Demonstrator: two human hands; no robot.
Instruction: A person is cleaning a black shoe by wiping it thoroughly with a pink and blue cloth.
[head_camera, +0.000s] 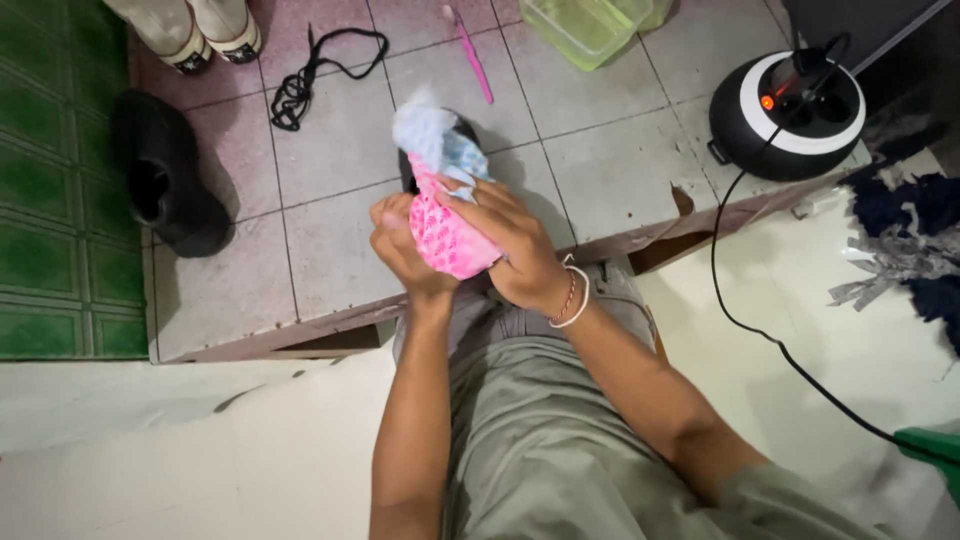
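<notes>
Both my hands hold a bundle of cloth over my lap. My left hand (400, 245) grips the left side of a pink patterned cloth (445, 240). My right hand (510, 240) presses on its right side, fingers spread over it, with bracelets on the wrist. A light blue and white cloth (435, 140) sticks out of the top of the bundle. A dark object lies partly hidden behind the cloths on the tiled floor (330, 140).
A black shoe (165, 190) lies at left, a black lace (310, 70) and a pink stick (472, 50) beyond. A green plastic tub (585, 25) sits at the top. A round black and white cord reel (790, 110) stands right, cable trailing.
</notes>
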